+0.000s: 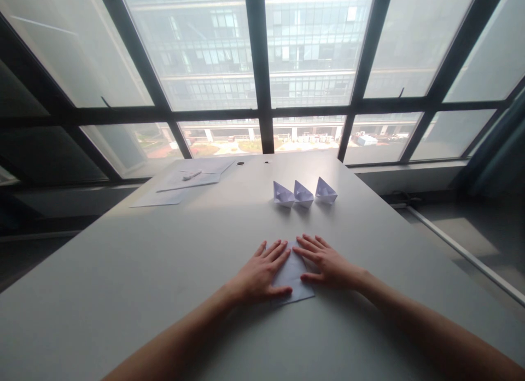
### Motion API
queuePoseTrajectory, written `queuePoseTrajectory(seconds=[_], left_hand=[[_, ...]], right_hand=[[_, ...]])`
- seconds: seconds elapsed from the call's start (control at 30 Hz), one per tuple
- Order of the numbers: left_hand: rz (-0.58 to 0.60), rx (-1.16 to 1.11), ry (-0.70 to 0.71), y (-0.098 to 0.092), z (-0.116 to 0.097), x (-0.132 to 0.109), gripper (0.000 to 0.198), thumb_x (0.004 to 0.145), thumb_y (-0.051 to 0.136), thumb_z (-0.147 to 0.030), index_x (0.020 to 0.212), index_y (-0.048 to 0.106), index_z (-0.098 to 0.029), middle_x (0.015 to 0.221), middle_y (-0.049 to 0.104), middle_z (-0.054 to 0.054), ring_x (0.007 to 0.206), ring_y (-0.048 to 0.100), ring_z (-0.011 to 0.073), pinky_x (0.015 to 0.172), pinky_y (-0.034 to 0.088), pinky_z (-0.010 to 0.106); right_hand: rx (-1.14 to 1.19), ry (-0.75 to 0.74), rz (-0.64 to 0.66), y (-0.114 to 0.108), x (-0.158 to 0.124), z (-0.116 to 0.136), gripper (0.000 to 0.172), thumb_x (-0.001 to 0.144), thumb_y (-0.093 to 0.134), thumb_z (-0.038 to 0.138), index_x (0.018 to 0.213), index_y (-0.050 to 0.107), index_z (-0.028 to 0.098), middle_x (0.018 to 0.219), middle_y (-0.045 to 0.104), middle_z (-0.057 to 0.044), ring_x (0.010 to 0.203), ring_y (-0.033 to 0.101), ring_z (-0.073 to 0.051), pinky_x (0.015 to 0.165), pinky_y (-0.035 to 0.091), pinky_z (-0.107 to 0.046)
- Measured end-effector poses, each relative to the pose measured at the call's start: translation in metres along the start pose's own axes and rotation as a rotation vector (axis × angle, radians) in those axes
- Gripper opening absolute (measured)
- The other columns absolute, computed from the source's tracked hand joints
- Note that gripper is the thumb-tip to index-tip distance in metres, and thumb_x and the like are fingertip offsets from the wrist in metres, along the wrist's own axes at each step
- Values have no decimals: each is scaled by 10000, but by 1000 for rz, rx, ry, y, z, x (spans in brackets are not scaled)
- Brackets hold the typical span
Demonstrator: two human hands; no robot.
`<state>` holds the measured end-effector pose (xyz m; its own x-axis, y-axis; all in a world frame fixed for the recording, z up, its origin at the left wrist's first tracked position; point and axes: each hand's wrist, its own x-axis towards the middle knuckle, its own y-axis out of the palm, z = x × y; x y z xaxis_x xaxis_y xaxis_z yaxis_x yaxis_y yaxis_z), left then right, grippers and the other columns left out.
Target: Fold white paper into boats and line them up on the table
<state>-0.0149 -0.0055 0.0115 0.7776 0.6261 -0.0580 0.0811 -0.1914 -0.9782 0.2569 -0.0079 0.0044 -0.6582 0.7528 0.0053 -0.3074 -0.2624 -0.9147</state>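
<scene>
Paper (292, 280), partly folded, lay on the table (164, 271) near its close edge. The left hand (259, 274) and the right hand (326, 263) rested flat on it from both sides, fingers (275, 251) stretched out and released, grasping nothing. Three paper boats (304, 194) stood in a row further away, and loose sheets (188, 180) lay near the window (213, 47).

Head-worn view, forward and down, close over left hand (258, 274), right hand (328, 263) and table (123, 271), toward window (315, 47)

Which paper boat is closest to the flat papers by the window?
The leftmost small white folded paper boat; the other two sit farther right of the flat white sheets.
</scene>
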Motion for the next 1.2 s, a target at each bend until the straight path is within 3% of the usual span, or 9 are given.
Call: queuePoseTrajectory(seconds=[0.27,0.67,1.03,1.2], left_hand=[[0,-3,-1,1,0,0,988,877,420,-801,1617,107,-227,1664,79,102,1538,104,322,1248,46,525],[-9,-8,4,3,2,0,987,876,432,-797,1618,103,-236,1664,89,105,1535,116,333,1248,59,523],[-13,0,10,2,1,0,980,880,426,-794,1618,94,-241,1665,88,101,1535,115,333,1247,63,525],[-4,-13,4,1,1,0,982,880,437,-789,1618,88,-245,1663,88,111,1534,114,336,1245,60,529]], right_hand=[[32,-76,76,-9,-4,0,1052,755,660,763,1592,180,345,1674,58,-73,1537,28,-347,1234,33,-547],[68,-104,109,-13,-4,-3,1124,689,753,718,1587,175,367,1674,21,-53,1532,-4,-362,1234,-1,-546],[53,-88,88,-11,-4,-4,1062,738,695,741,1587,183,360,1674,50,-63,1535,18,-353,1234,19,-544],[36,-74,71,-8,-4,-3,922,855,586,711,1593,197,320,1672,90,-70,1540,45,-327,1240,42,-530]])
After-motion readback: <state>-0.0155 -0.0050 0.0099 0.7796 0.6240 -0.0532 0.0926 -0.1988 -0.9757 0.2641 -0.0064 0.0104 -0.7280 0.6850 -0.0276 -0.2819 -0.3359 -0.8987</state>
